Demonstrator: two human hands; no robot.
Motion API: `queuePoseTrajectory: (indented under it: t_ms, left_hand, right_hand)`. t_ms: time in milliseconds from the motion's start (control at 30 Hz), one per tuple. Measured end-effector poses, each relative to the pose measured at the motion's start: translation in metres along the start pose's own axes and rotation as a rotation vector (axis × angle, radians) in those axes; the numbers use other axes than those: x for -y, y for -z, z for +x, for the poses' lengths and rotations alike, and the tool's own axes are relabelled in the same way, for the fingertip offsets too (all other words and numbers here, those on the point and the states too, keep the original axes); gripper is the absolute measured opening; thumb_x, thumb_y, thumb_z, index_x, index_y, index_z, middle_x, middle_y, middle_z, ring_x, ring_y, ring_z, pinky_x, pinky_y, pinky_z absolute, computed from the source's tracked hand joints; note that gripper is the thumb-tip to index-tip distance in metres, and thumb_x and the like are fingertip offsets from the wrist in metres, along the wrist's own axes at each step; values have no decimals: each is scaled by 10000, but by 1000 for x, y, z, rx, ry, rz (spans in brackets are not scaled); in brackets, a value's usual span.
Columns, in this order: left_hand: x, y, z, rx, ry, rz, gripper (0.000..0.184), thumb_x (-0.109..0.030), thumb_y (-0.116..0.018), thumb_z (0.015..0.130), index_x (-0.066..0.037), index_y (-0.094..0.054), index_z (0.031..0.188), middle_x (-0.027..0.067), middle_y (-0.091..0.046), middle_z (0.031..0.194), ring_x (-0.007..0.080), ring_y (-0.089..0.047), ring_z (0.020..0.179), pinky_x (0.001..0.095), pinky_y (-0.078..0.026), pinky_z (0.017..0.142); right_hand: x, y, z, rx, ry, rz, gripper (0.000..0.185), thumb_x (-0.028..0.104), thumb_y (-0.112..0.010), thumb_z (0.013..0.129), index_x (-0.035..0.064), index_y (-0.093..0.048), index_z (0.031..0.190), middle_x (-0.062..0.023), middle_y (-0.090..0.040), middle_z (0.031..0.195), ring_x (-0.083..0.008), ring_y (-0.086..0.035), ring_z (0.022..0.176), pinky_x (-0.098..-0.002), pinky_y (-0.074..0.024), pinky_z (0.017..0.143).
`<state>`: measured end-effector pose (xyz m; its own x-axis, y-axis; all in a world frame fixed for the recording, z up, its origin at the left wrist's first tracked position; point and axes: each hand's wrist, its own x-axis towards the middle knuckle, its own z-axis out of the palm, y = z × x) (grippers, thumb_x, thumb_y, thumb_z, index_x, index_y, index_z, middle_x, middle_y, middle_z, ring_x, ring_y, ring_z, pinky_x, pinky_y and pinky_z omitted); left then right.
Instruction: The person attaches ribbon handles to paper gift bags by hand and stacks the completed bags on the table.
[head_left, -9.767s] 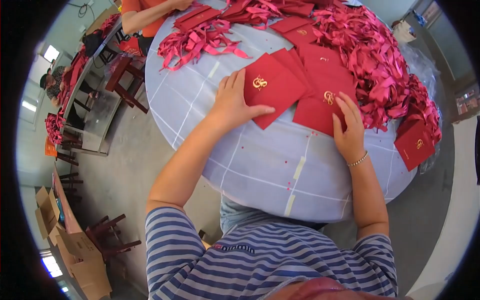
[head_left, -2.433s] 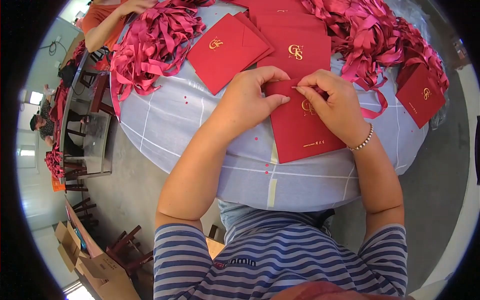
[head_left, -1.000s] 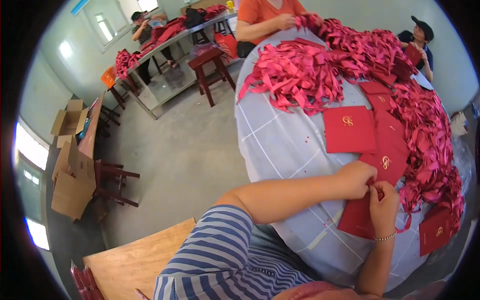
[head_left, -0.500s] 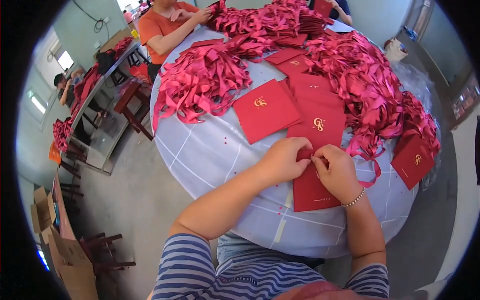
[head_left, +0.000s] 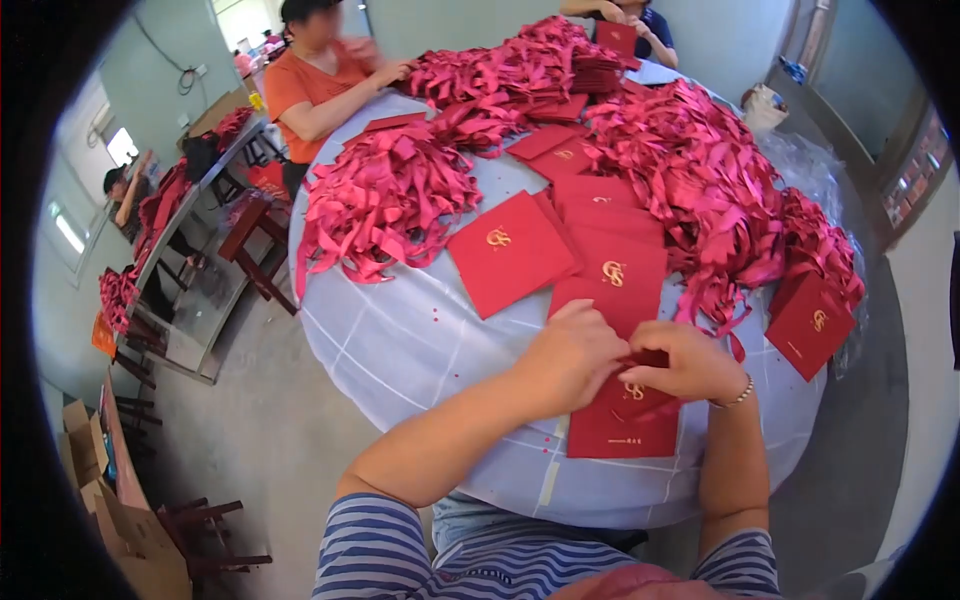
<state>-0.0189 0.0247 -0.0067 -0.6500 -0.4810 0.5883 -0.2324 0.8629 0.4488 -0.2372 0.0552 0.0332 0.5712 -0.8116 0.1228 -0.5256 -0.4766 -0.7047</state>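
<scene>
A flat red paper bag (head_left: 622, 436) with a gold emblem lies in front of me on the round table. Over its upper part my left hand (head_left: 572, 358) is closed, its fingertips pinching a thin red ribbon. My right hand (head_left: 690, 362), with a beaded bracelet at the wrist, is closed at the same spot, thumb and finger on the ribbon. A blurred stretch of ribbon (head_left: 655, 411) hangs below the right hand. The pinched ends are mostly hidden by the fingers. Just beyond lie overlapping red bags (head_left: 630, 300) and another stack (head_left: 510, 260).
Heaps of pink-red ribbon lie at left (head_left: 390, 200), right (head_left: 715, 180) and back (head_left: 530, 60) on the checked tablecloth (head_left: 370, 375). One red bag (head_left: 808, 328) rests near the right edge. A person in orange (head_left: 310, 100) and another in dark clothes (head_left: 655, 28) sit across.
Both hands have shifted slightly down toward me, with the right palm turned more sideways. A loose ribbon strand now shows below them. The view has tilted up a little.
</scene>
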Motion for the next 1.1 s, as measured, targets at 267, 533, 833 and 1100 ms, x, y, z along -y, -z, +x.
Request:
queuePoseTrajectory:
  t_ms: [267,533,833,1100]
  left_hand:
    - [-20,1,-3,-84,-158,267,165,-115,-618,754,-55,-666,901,26,-559,823,215,-564,925,627,-282,1092]
    - [-25,-1,-4,-90,-253,300,165,-143,-611,735,-29,-660,845,53,-544,852,225,-544,942,631,-261,1115]
    - [-26,-6,-6,-107,-262,306,133,-131,-603,731,-36,-654,808,55,-524,827,223,-540,935,633,-238,1130]
    - [-12,-10,-6,-68,-71,165,144,-94,-685,693,-65,-660,832,50,-548,842,254,-542,953,629,-234,1118]
  right_hand:
    - [-12,7,3,220,-115,309,111,-41,-570,881,-29,-595,988,-57,-572,930,-152,-553,875,-268,-446,787]
    - [-29,4,2,159,-290,727,106,15,-572,909,-24,-638,981,-14,-609,1010,-71,-532,902,-225,-426,754]
    - [-26,-2,11,46,-243,388,86,49,-654,909,-24,-675,868,27,-628,795,-36,-522,721,-230,-437,621]
    - [-16,-17,15,-84,-396,310,190,130,-599,964,2,-612,825,32,-556,725,-44,-482,701,-239,-409,606]
